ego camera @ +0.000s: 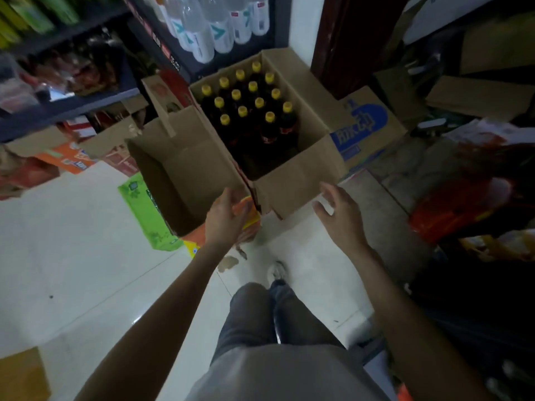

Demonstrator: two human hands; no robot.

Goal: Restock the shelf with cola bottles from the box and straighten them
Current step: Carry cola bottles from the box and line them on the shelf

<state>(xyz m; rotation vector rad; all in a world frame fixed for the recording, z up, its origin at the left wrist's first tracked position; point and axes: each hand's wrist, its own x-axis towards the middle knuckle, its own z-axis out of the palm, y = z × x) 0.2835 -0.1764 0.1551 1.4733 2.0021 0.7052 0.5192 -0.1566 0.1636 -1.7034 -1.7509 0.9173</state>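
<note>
Grey trousers (254, 322) and one shoe (276, 270) are closest, standing on the pale tiled floor (72, 256). Both arms reach forward from there. Left hand (228, 215) has its fingers spread and loose, touching or almost touching the near corner of the box (292, 175); I cannot tell which. Right hand (338, 212) is spread too, just beside the box's front flap, and its grip holds nothing.

Inside the open cardboard box stand the cola bottles (246, 105). They are dark with yellow caps. They stand upright, long way up and down, caps pointing up at the camera. They sit in neat rows at the far side of the box. The near part of the box looks bare, so maybe some bottles are gone already, but that is only a guess.

An empty carton (185, 169) sits just to the left of it. Dark shelf (72, 104) rows are further left, too blurry to see cola there. Water bottles (211, 24) stand on a rack behind the box.

So most of the job looks left to do: lifting bottles out, putting them on the shelf, and making them straight.
</note>
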